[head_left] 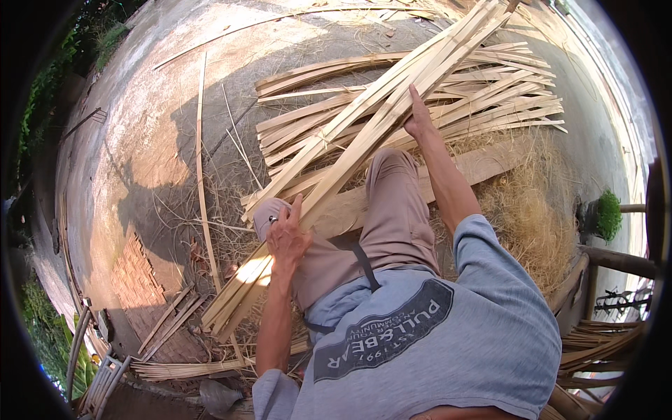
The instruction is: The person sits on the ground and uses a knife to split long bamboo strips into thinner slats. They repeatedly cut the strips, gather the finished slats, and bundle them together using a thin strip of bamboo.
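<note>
A long bundle of pale split bamboo strips [350,157] slants from the upper right down across my left leg to the lower left. My right hand [418,117] grips it by the edge farther up, thumb showing and most fingers hidden beneath. Near my left knee, my left hand [288,236] is closed over the lower part, index finger laid along the strips and a ring on one finger. Past my hand, the lower ends of strips [234,301] fan out slightly in sunlight. Under the upper bundle lies a broad pile of similar strips [514,105] on the ground.
A flat wooden board [483,162] lies beneath my legs. Fine shavings [535,224] heap up at the right. At the left are a single long strip [201,161] and a woven mat piece [136,269]. More strips [595,350] lie at the lower right, near a wooden rail [616,259].
</note>
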`<action>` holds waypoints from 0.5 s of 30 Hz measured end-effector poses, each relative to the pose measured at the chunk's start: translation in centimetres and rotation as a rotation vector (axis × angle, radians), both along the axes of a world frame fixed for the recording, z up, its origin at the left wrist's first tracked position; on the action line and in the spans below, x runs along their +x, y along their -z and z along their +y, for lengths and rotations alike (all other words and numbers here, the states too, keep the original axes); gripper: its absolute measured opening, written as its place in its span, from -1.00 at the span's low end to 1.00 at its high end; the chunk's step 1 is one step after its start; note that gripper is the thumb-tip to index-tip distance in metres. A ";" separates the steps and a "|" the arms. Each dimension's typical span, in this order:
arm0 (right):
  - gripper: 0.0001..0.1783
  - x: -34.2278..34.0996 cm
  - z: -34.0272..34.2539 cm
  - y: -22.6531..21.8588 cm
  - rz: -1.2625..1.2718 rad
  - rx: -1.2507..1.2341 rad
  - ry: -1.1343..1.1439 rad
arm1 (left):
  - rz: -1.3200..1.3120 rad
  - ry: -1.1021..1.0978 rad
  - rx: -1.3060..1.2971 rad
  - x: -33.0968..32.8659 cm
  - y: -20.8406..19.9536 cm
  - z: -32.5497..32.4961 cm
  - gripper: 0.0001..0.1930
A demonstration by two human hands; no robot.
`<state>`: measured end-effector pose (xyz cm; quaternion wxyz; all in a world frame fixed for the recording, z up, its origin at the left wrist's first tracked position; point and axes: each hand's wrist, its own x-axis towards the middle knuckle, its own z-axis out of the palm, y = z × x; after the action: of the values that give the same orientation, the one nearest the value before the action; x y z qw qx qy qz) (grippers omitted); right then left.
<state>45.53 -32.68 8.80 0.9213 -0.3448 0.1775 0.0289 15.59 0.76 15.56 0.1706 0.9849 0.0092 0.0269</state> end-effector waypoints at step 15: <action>-0.62 -17.5 15.0 1.4 -0.942 -1.710 -0.533 | 0.183 -0.013 -0.272 2.4 2.2 -0.4 -0.14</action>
<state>28.01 -17.63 7.39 0.3051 -0.8939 -0.3258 -0.0422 17.97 0.35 13.32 0.3004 0.9510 0.0348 -0.0635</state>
